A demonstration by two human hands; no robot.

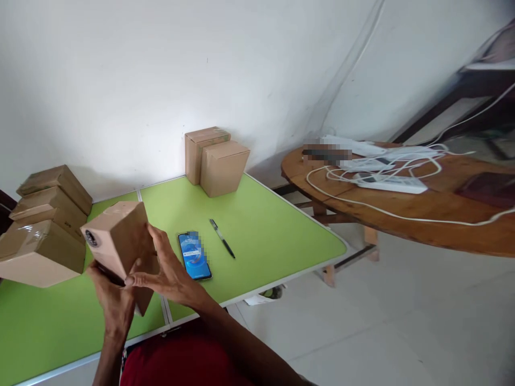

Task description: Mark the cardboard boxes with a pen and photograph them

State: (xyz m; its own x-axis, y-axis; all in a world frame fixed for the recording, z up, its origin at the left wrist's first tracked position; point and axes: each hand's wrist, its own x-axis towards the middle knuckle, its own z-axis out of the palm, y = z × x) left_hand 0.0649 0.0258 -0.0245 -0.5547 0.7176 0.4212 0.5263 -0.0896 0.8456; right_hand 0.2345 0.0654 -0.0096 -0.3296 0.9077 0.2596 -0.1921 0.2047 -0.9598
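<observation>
A brown cardboard box [126,236] is held up, tilted, above the near left part of the green table [257,236]. My left hand [115,303] grips it from below on its left side, fingers partly hidden. My right hand [171,271] is closed around its right side, with the thumb near the left hand. On the box's left face sits a round black mark or part. A dark strip shows under that face by my left fingers; I cannot make out what it is. To the right of my right hand lie a phone [193,256] with a lit screen and a pen [222,238].
Three cardboard boxes [44,246] stand in a row at the left. Two more boxes [225,169] stand together at the back by the wall. On a wooden table [402,222] at right lie white power strips [390,183] with tangled cables.
</observation>
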